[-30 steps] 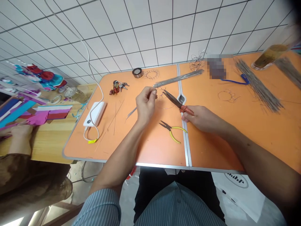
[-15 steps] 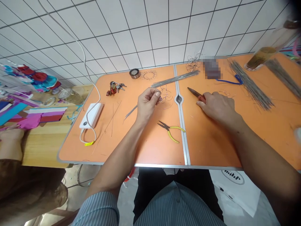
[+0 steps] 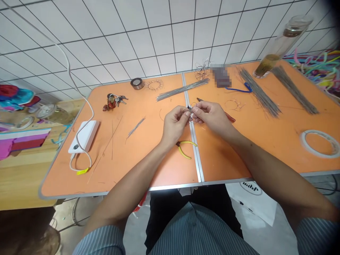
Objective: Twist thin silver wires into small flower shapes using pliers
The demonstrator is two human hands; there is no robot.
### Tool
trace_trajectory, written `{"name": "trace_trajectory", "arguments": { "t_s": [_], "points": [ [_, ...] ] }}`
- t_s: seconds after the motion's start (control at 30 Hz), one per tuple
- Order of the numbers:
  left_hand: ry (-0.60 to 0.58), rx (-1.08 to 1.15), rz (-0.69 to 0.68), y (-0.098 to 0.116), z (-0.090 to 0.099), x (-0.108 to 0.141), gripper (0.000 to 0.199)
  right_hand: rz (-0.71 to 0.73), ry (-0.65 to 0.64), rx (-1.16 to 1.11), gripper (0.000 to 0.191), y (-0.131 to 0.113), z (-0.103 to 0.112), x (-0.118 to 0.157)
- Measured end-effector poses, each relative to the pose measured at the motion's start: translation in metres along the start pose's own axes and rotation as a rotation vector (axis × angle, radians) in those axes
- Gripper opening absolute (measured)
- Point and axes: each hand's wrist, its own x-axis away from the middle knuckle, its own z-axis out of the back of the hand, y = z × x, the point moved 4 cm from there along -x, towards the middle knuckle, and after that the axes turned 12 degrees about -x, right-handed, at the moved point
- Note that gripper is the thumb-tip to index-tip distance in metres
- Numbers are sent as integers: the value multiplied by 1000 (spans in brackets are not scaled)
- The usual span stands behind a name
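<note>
My left hand (image 3: 174,125) and my right hand (image 3: 212,115) meet over the metal seam of the table, fingertips nearly touching. Between them they pinch a thin looped wire (image 3: 194,105); most of it is covered by the fingers. Under and behind my right hand lie pliers with red handles (image 3: 230,118), their dark tip poking out beyond the fingers. Just below my left wrist rest yellow-handled pliers (image 3: 188,143), the jaws partly hidden by the hand. A small bunch of cut wires (image 3: 136,127) lies to the left.
The orange table (image 3: 159,166) carries a bundle of wires (image 3: 183,89), a tape roll (image 3: 137,83), keys (image 3: 114,101) and a white power bank (image 3: 84,136) with a cable. At right are larger wire bundles (image 3: 260,92), a tilted-looking glass bottle (image 3: 269,63) and a white ring-shaped roll (image 3: 305,143).
My right hand has let go of the red-handled pliers and come left to the wire at my left hand. The view has turned toward the right.
</note>
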Motion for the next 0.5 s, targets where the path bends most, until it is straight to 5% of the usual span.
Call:
{"name": "trace_trajectory", "arguments": {
  "t_s": [0.27,0.5],
  "points": [
    [-82,124,430,-4,-27,0,22,62,24,409,21,-13,42,-6],
    [-116,367,614,-22,-54,5,14,48,48,344,20,-9,62,4]
  ]
}}
